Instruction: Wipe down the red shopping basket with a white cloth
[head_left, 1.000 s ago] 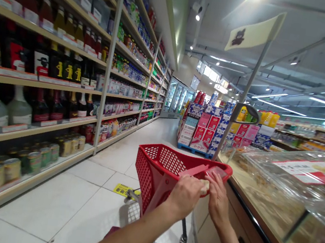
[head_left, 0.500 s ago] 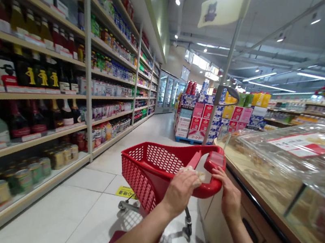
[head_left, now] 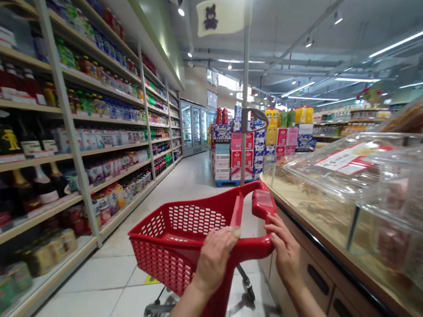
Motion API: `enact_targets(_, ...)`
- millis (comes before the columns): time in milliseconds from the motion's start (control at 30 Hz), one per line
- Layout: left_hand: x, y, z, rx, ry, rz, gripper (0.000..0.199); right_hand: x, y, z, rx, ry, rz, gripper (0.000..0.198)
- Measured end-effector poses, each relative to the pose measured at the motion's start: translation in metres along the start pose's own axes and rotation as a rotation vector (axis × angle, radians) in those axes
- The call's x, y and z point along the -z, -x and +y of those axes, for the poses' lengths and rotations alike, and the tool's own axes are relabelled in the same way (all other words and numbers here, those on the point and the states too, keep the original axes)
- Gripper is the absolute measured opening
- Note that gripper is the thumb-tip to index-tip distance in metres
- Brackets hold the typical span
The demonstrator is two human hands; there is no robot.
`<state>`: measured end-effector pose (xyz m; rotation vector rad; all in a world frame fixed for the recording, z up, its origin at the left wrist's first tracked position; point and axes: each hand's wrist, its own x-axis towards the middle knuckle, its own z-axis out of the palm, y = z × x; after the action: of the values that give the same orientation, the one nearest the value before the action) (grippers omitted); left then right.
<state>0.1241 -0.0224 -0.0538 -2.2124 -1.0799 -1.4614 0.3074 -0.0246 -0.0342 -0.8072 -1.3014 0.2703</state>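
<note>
A red plastic shopping cart (head_left: 174, 265) with perforated basket walls stands right in front of me, its basket without visible goods. My left hand (head_left: 215, 258) is closed at the near rim of the basket, left of the handle. Only a small pale edge of a crumpled cloth (head_left: 237, 232) shows at its fingertips; the rest is hidden. On the right side of the looped handle (head_left: 264, 247), my right hand (head_left: 283, 247) rests with its fingers curled over the red plastic. A pole with a bear flag (head_left: 220, 16) rises beyond the handle.
Shelves (head_left: 106, 136) of bottles and cans line the left side. At right, a counter (head_left: 306, 221) holds clear plastic food packs (head_left: 340, 157), close to my right arm. Stacked drink cartons (head_left: 236, 154) stand ahead, with glass-door fridges (head_left: 196, 126) behind. White floor tiles (head_left: 94, 290) lie below.
The view has turned rightward, so cart and shelves sit farther left. My left hand has shifted slightly back along the cart, and less of the pale cloth shows. The right hand stays on the handle.
</note>
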Motion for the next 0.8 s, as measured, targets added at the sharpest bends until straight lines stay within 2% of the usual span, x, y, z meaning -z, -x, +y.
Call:
enact_targets(67, 0.005, 0.009, -0.017, 0.118, -0.055, 0.047, 0.029, 0.002, -0.002, 0.001, -0.009, -0.024, 0.022, 0.017)
enact_targets(133, 0.004, 0.009, -0.014, 0.157, -0.056, 0.064, 0.029, 0.002, -0.002, 0.002, -0.009, -0.051, 0.048, 0.017)
enact_targets(267, -0.012, -0.016, 0.031, -0.050, 0.055, -0.011, 0.029, 0.000, -0.001, 0.006, -0.018, -0.082, 0.050, 0.017)
enact_targets(333, -0.015, -0.023, 0.040, -0.123, 0.080, -0.050, 0.028, 0.001, -0.001, 0.006, -0.025, -0.080, 0.033, 0.016)
enact_targets(367, -0.013, -0.023, 0.036, -0.120, 0.081, -0.067, 0.028, 0.001, -0.002, 0.006, -0.025, -0.078, 0.025, 0.016)
enact_targets(433, -0.006, -0.015, 0.016, -0.032, 0.064, -0.074, 0.028, 0.001, -0.003, 0.005, -0.023, -0.071, 0.016, 0.017)
enact_targets(500, 0.002, -0.004, -0.005, 0.129, 0.031, -0.001, 0.027, 0.000, -0.004, 0.004, -0.021, -0.064, 0.018, 0.017)
enact_targets(567, 0.005, -0.001, -0.011, 0.217, 0.030, 0.034, 0.026, -0.003, -0.004, 0.003, -0.023, -0.058, 0.023, 0.017)
enact_targets(633, 0.001, -0.009, 0.003, 0.186, 0.075, -0.031, 0.026, -0.004, -0.005, 0.005, -0.023, -0.057, 0.021, 0.018)
enact_targets(700, -0.008, -0.024, 0.030, 0.127, 0.128, -0.107, 0.026, -0.003, -0.007, 0.010, -0.023, -0.065, 0.011, 0.018)
enact_targets(800, -0.020, -0.042, 0.056, 0.113, 0.215, -0.122, 0.027, 0.004, -0.018, 0.023, -0.015, -0.076, -0.022, 0.017)
